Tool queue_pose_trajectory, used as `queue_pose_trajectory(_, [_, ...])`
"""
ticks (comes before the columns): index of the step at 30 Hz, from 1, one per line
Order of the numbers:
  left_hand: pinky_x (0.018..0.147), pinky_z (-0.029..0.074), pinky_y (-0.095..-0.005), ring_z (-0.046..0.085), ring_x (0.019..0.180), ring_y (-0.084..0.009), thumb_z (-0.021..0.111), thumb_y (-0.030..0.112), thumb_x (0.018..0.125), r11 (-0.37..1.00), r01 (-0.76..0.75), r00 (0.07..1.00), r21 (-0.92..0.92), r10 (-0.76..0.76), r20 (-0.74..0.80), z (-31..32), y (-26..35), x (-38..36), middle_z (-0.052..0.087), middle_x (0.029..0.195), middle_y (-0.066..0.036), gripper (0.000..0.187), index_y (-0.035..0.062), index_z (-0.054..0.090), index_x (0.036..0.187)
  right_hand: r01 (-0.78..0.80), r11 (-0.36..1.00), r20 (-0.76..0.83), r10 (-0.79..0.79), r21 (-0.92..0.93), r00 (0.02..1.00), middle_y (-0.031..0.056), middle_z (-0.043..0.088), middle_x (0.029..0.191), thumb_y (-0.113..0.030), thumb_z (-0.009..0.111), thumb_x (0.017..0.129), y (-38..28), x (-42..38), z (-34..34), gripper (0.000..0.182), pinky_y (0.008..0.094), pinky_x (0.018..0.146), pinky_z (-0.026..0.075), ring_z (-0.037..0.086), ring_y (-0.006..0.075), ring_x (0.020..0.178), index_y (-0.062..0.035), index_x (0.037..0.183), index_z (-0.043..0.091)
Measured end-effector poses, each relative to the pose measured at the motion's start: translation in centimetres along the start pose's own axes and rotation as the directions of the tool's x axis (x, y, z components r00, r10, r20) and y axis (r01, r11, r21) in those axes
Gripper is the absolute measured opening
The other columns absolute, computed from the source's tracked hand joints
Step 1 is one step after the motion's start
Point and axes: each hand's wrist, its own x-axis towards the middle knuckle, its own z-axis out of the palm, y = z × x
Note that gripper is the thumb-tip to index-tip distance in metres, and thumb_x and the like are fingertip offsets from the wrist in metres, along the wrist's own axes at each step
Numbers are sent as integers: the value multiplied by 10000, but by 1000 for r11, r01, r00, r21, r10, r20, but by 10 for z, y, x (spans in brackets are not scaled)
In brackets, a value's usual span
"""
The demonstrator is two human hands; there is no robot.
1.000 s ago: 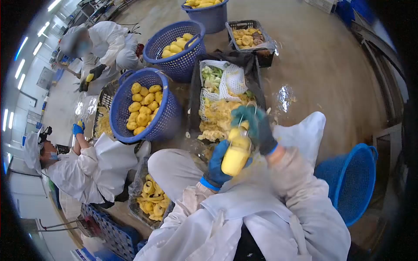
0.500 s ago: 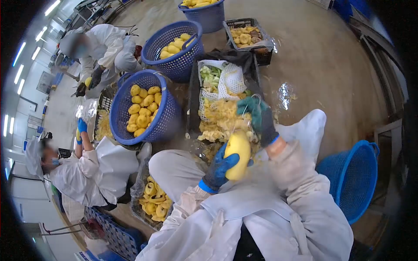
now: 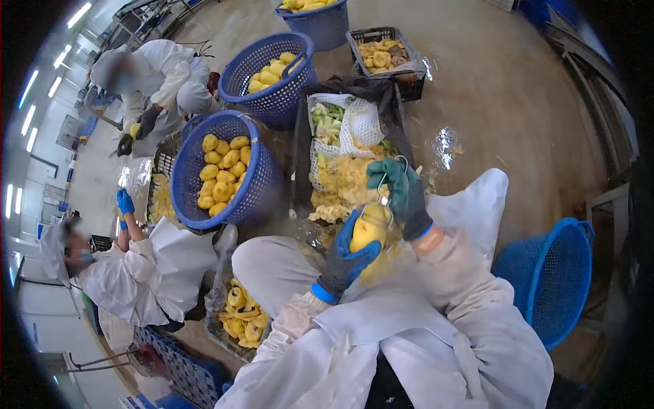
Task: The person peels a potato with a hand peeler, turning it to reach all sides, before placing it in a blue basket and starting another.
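Observation:
My left hand (image 3: pixel 345 258), in a blue and black glove, wraps round a yellow, smooth, peeled-looking potato (image 3: pixel 368 232) from below and the left. A green and dark glove covers my right hand (image 3: pixel 403 194), whose fingers are closed on a thin metal wire peeler (image 3: pixel 389 204). The peeler's looped end reaches the potato's upper right side; exact contact is blurred. Both hands are above my lap, just in front of a black-lined crate (image 3: pixel 303 160) with yellow peelings (image 3: pixel 340 187), green trimmings and white foam netting.
Blue baskets of yellow potatoes (image 3: pixel 272 163) (image 3: pixel 300 82) stand ahead to the left. A blue basket (image 3: pixel 555 286) is on my right. More crates of peelings (image 3: pixel 242 320) (image 3: pixel 409 78) sit on the wet floor. Two co-workers (image 3: pixel 136 273) (image 3: pixel 167 71) sit at left.
The potato has turned in my left hand from upright and long to end-on, nearer the peeler. My right hand has shifted slightly down and left. The nearer co-worker's hands no longer show a yellow piece.

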Motion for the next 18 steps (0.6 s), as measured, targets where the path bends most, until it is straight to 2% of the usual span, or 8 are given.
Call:
queue_pose_trajectory(3, [931,429,-324,521,1108,-206,700,138,788,993,-6,1000,118,9,-20,3,5,4,515,1251,-158,700,20,349,1383,-102,978,-130,127,182,983,74,633,828,-348,501,946,6,23,-30,360,282,659,477,601,148,691,-4,956,606])
queue_pose_trajectory(4, [922,434,-329,527,1097,-213,704,145,788,978,-38,999,206,45,-30,3,4,5,521,1237,-164,698,20,353,1378,112,984,-35,-108,136,994,83,637,852,-308,504,945,14,22,-25,321,298,640,495,606,157,691,-2,969,598])
queue_pose_trajectory(7, [900,445,-355,547,1069,-251,722,185,776,935,-80,996,346,92,-19,6,-1,1,539,1193,-188,702,19,370,1360,-96,995,165,95,-3,982,85,636,852,-253,496,947,4,-16,3,270,316,627,508,600,160,704,-4,978,596])
queue_pose_trajectory(8, [904,443,-356,545,1068,-246,725,190,772,924,-86,994,373,103,-25,7,0,1,540,1193,-184,702,11,377,1354,20,990,78,-31,142,997,128,656,859,-199,487,950,48,9,-23,245,333,698,506,636,218,716,12,1013,594])
queue_pose_trajectory(11, [908,443,-368,549,1073,-260,730,204,762,864,-148,981,482,190,-40,3,-3,-1,535,1204,-198,702,5,390,1344,64,994,-158,-49,89,986,92,644,885,-232,494,944,38,35,-49,258,330,664,514,627,189,759,7,985,580])
queue_pose_trajectory(12, [908,443,-373,552,1076,-270,731,208,760,840,-169,975,516,219,-36,3,-5,-3,532,1210,-207,703,6,392,1341,137,957,3,-143,256,990,91,643,868,-255,494,944,47,27,-44,281,320,672,507,625,185,738,8,975,589])
queue_pose_trajectory(15, [900,443,-393,536,1082,-344,746,217,740,786,-243,956,569,294,3,7,-7,2,516,1193,-240,762,-1,351,1354,29,987,114,-47,157,992,85,634,828,-261,487,945,40,-14,-11,287,310,677,497,611,169,718,-1,952,606])
queue_pose_trajectory(18, [911,435,-402,531,1083,-352,744,208,737,740,-247,951,626,310,8,4,-18,2,517,1192,-235,757,-5,355,1351,21,999,-73,-23,-33,997,81,627,792,-301,408,983,35,6,-30,359,311,676,483,618,165,731,-4,939,605])
